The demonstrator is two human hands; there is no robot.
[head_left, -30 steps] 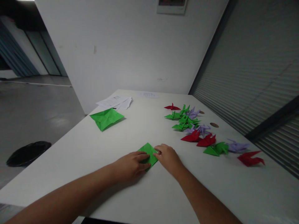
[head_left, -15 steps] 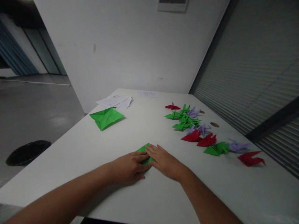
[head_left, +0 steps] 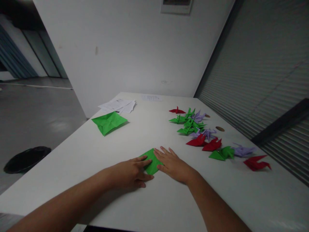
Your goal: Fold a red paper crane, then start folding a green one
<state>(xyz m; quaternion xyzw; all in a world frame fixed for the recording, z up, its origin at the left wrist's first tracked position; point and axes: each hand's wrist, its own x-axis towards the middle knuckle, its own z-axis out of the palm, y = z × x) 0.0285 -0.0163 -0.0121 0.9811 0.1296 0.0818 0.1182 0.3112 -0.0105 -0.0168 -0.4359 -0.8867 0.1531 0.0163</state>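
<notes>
A small folded sheet of green origami paper lies flat on the white table in front of me. From the left, my left hand rests on it with fingers spread, covering its left part. My right hand lies along its right edge, fingers stretched out and touching the paper. Neither hand grips anything. Farther off to the left is a larger creased green sheet, lying apart from both hands.
Several green, red and purple folded paper cranes spread along the table's right side. White printed papers lie at the far left. A black bin stands on the floor left of the table. Blinds border the right.
Both hands have moved slightly apart and their fingers have spread. More of the small green paper between them now shows. The view has shifted a little.
</notes>
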